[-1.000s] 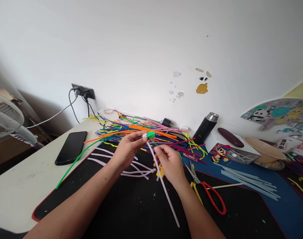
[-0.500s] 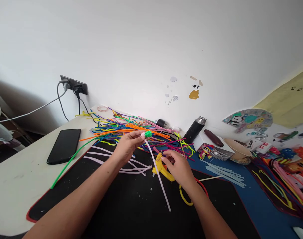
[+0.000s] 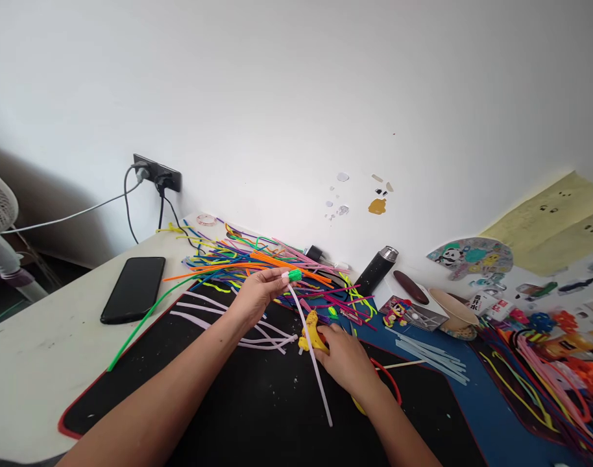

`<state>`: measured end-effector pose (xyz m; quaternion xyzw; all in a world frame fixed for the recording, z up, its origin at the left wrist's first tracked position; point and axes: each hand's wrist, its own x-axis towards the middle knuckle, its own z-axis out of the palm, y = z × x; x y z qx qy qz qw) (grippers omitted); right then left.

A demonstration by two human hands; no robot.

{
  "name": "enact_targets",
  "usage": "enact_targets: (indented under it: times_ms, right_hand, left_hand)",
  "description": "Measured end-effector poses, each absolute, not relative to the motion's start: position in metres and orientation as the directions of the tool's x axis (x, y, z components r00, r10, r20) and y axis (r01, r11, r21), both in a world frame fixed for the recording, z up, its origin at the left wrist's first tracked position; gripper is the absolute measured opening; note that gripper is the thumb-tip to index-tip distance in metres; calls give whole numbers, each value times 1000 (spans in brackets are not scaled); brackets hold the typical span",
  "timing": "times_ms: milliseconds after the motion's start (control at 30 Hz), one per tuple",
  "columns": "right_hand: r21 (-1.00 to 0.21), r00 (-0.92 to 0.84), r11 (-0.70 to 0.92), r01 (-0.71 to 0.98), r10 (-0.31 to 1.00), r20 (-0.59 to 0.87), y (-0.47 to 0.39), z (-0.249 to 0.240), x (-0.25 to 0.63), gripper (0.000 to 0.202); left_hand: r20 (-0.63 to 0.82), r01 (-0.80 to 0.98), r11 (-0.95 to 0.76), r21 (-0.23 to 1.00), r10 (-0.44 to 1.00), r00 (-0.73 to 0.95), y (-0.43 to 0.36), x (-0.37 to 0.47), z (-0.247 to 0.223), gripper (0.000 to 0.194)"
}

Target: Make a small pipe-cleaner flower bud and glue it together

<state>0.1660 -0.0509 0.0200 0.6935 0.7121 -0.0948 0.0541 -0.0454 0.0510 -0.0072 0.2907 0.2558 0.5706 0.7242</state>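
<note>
My left hand (image 3: pixel 265 293) pinches a pipe cleaner piece with a bright green coiled tip (image 3: pixel 294 276) and a white band beside it. From that piece a long white pipe cleaner (image 3: pixel 316 363) hangs down over the black mat. My right hand (image 3: pixel 348 360) is closed over the handle of a yellow glue gun (image 3: pixel 312 329), which lies low at the mat; its nozzle points left. The right fingers partly hide the gun's handle. A red loop (image 3: pixel 392 379) shows beside the right wrist.
Pale lilac pipe cleaners (image 3: pixel 204 308) lie left of the glue gun. Behind them spreads a tangled pile of coloured pipe cleaners (image 3: pixel 238 256). A phone (image 3: pixel 133 290) rests at left; a black flask (image 3: pixel 378 269), translucent glue sticks (image 3: pixel 430 353) and a bowl (image 3: pixel 453 310) are at right.
My right hand has moved down and closed over the yellow glue gun's handle. My left hand keeps its pinch on the green-tipped pipe cleaner. The whole view has tilted slightly upward.
</note>
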Motion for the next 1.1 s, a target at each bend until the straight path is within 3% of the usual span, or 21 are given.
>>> enact_targets:
  times_ms: [133,333,533,667,767,933,1100]
  right_hand:
    - [-55,-45,34,998,976,-213,-52,19,165,40]
    - [-118,-38,23,993,991,-125,-54,13,168,22]
    - [-417,14,-11,909,1000,4,-59,2,180,18]
    - [-780,146,-40,625,987,67,-60,-3,192,35]
    - [-930,248,-42,366,967,54,-59,1,197,43]
    - [-999,333,-40,-17,942,-43,-60,10,191,49]
    - [-997,261,-69,-28,963,-74,-65,14,180,49]
  left_hand:
    - [-38,-678,191,709,972,234,52,-45,-10,38]
    - [-42,-681,204,703,968,247,53,-44,-11,41]
    - [-40,-686,198,700,970,239,55,-43,-14,43]
    - [-36,-689,197,698,970,241,55,-43,-15,45]
    - [-36,-686,200,700,969,246,55,-42,-15,45]
    - [-30,-670,196,716,967,251,54,-42,-13,42]
    - [-23,-637,192,747,964,264,52,-42,-11,43]
